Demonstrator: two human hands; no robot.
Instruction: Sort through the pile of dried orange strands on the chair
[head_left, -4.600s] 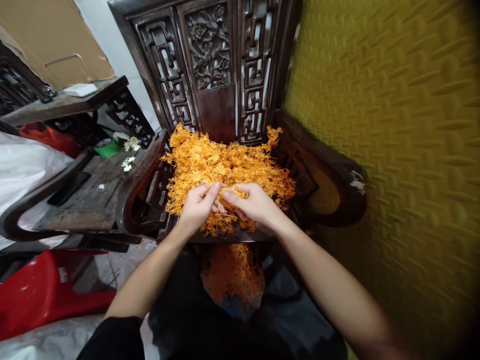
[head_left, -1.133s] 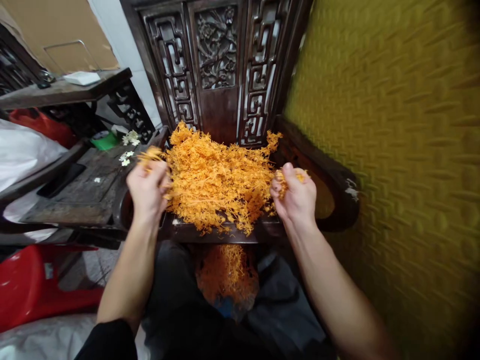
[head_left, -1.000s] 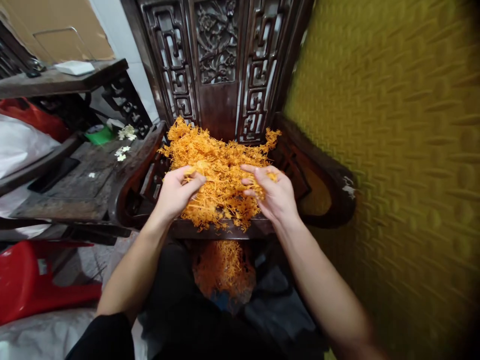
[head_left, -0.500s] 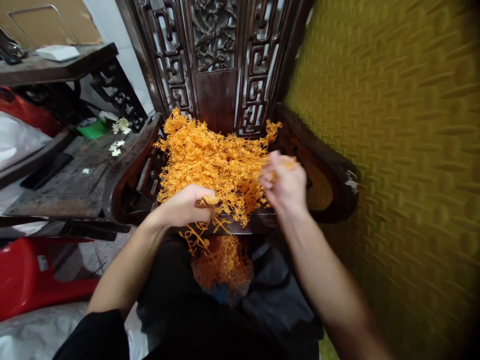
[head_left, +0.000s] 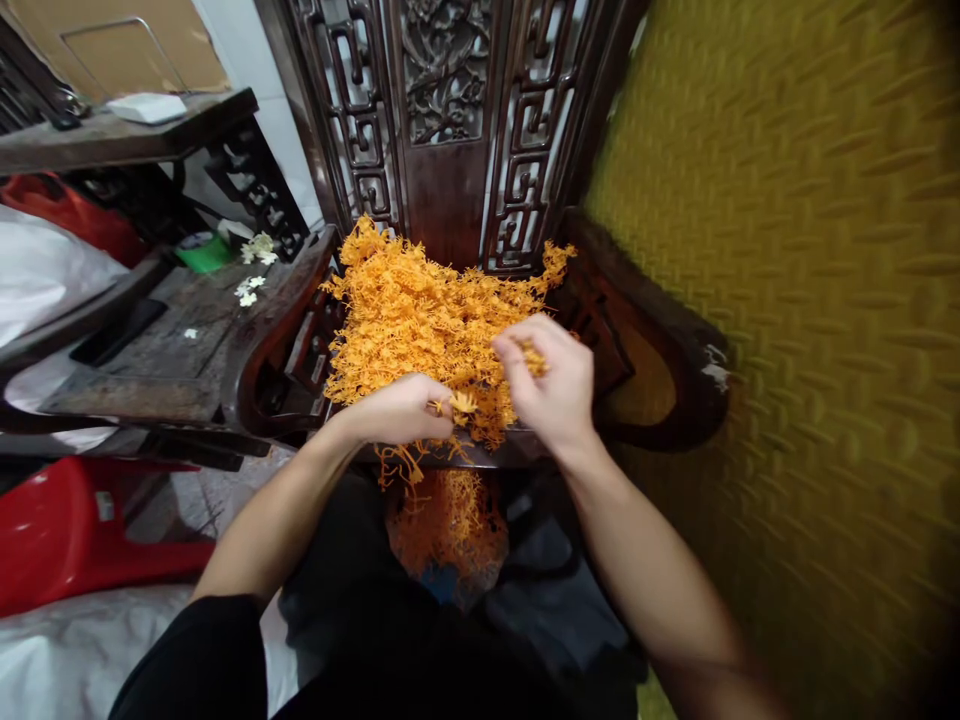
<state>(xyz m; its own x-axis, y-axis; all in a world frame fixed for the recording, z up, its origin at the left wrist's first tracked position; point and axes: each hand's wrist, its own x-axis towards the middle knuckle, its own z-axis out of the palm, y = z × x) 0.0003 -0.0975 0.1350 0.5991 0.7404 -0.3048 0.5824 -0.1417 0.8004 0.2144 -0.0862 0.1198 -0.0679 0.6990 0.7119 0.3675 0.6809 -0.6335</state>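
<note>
A heap of orange plastic-looking sprigs [head_left: 409, 310], thin and branching, covers the seat of a dark carved wooden chair [head_left: 450, 195]. My left hand [head_left: 409, 408] is closed at the front edge of the heap, pinching an orange sprig [head_left: 463, 403]; stems dangle below that hand. To its right, my right hand [head_left: 551, 385] is curled, with orange pieces [head_left: 531, 357] between its fingers. Both hands are just above the seat's front edge. Between my knees hangs a clear bag [head_left: 450, 530] holding more orange sprigs.
A second dark wooden chair [head_left: 142, 370] stands at left, with green tape [head_left: 204, 252] and pale flower pieces [head_left: 251, 290] on it. A red plastic stool [head_left: 67, 535] is at lower left. A yellow textured surface [head_left: 810, 250] fills the right side.
My right hand has moved left and inward, nearer my left hand. My left hand still pinches its sprig. The whole view has shifted slightly.
</note>
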